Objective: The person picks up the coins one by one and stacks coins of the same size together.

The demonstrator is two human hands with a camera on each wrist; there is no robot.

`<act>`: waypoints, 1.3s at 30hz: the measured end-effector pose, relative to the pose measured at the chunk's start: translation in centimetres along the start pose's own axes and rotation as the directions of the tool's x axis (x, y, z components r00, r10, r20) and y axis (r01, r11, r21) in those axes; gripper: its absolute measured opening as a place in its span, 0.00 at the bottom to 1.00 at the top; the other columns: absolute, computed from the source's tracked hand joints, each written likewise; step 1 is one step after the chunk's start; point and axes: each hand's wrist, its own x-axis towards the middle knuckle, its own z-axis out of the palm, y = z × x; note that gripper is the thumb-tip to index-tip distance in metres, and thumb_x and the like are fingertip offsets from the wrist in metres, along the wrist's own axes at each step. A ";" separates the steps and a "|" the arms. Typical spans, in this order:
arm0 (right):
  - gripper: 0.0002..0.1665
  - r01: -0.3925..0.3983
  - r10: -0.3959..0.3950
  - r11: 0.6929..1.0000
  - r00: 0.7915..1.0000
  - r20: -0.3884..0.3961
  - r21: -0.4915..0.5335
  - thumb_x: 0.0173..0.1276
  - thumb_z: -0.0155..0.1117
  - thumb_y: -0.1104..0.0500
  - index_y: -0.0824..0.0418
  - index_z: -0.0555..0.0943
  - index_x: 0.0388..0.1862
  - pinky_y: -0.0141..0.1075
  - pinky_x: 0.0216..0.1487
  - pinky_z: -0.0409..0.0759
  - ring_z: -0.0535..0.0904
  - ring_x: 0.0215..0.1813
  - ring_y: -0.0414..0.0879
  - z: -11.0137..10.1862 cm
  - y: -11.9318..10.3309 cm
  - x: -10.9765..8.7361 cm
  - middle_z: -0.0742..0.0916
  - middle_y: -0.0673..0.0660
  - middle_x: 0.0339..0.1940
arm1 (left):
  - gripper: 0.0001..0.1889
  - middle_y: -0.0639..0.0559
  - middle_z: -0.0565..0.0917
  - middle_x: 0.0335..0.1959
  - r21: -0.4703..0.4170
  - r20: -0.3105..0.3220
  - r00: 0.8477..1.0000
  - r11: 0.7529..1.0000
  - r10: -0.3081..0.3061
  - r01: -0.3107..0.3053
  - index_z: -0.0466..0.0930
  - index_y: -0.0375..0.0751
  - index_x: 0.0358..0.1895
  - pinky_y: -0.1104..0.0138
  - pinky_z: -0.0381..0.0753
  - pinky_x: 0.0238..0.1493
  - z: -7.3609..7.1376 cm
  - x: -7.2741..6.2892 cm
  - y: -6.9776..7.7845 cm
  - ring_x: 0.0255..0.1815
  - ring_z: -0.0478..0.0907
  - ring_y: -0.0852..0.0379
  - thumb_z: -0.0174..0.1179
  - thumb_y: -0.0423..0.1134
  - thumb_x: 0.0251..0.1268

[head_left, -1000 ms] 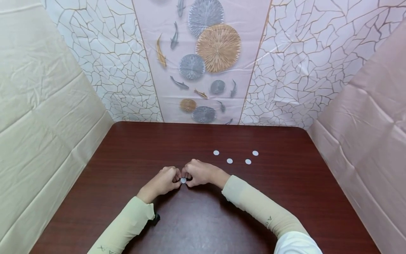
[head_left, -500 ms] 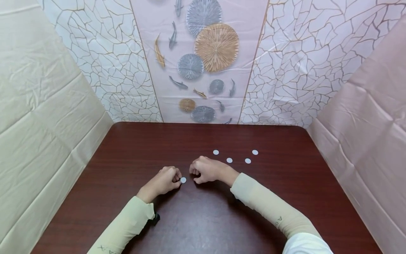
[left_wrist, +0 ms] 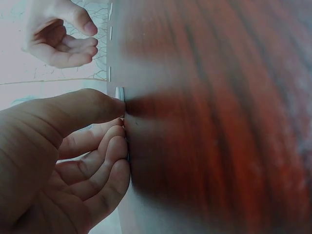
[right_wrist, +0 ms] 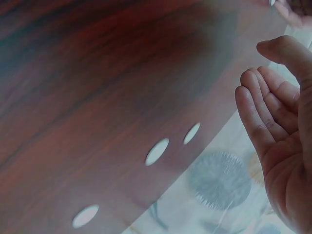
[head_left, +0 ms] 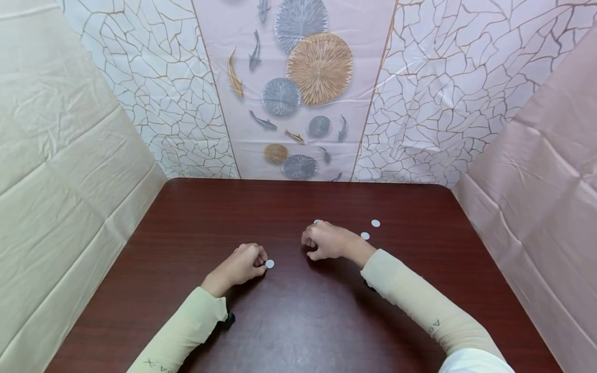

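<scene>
Draped sheets wall in a dark red wooden desk (head_left: 298,321): cream at nine o'clock, pink at three o'clock, and a crackle print with fish and round fans at twelve o'clock. Near the desk's middle the left hand (head_left: 240,265) rests with its fingers curled, thumb tip touching a small white disc (head_left: 269,263) that lies flat on the wood; the left wrist view shows the thumb pressing the disc's edge (left_wrist: 119,95). At two o'clock from it, apart from the disc, the right hand (head_left: 326,241) hovers loosely curled, holding nothing. Just past its knuckles lie more white discs: one (head_left: 365,235) beside the wrist, another (head_left: 375,223) farther out, a third (head_left: 317,221) peeking out at the fingers.
</scene>
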 end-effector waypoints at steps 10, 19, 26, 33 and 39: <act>0.15 -0.082 0.082 0.997 0.996 -0.025 0.000 0.63 0.77 0.61 0.65 0.87 0.48 0.33 0.47 0.87 0.87 0.43 0.43 -1.7 3.0 -2.2 0.90 0.55 0.41 | 0.02 0.52 0.86 0.33 -0.009 0.005 1.000 1.000 0.013 -0.013 0.86 0.38 0.38 0.70 0.83 0.39 0.0 0.1 -0.2 0.35 0.83 0.60 0.70 0.30 0.65; 0.16 -0.116 0.114 0.993 0.992 -0.051 -0.033 0.60 0.78 0.61 0.66 0.87 0.46 0.34 0.45 0.87 0.87 0.41 0.42 -1.9 5.9 -3.5 0.91 0.56 0.39 | 0.03 0.52 0.86 0.33 -0.012 -0.001 1.000 1.000 0.015 -0.015 0.86 0.38 0.38 0.71 0.83 0.39 0.1 0.2 -0.4 0.35 0.83 0.61 0.70 0.31 0.65; 0.19 -0.152 0.151 0.988 0.988 -0.022 -0.012 0.60 0.78 0.61 0.68 0.87 0.48 0.38 0.47 0.87 0.87 0.42 0.44 -2.0 6.7 -3.8 0.91 0.57 0.41 | 0.03 0.52 0.87 0.34 -0.013 0.009 1.000 1.000 0.006 -0.005 0.86 0.38 0.39 0.71 0.83 0.39 0.0 0.1 -0.3 0.36 0.84 0.60 0.70 0.31 0.66; 0.16 -0.145 0.144 0.989 0.988 -0.053 -0.018 0.59 0.79 0.62 0.68 0.87 0.45 0.37 0.45 0.87 0.86 0.40 0.43 -1.6 7.5 -3.7 0.90 0.56 0.38 | 0.03 0.52 0.87 0.34 -0.013 0.010 1.000 1.000 -0.004 0.005 0.86 0.38 0.40 0.71 0.83 0.40 0.0 0.1 -0.3 0.37 0.83 0.61 0.70 0.31 0.66; 0.15 -0.165 0.164 0.986 0.985 -0.044 -0.010 0.59 0.79 0.62 0.66 0.87 0.42 0.37 0.44 0.86 0.85 0.39 0.42 -1.3 8.1 -3.6 0.90 0.55 0.35 | 0.03 0.53 0.86 0.35 -0.019 0.017 1.000 1.000 -0.013 0.013 0.86 0.38 0.40 0.71 0.83 0.40 -0.1 0.0 -0.2 0.37 0.82 0.62 0.69 0.31 0.67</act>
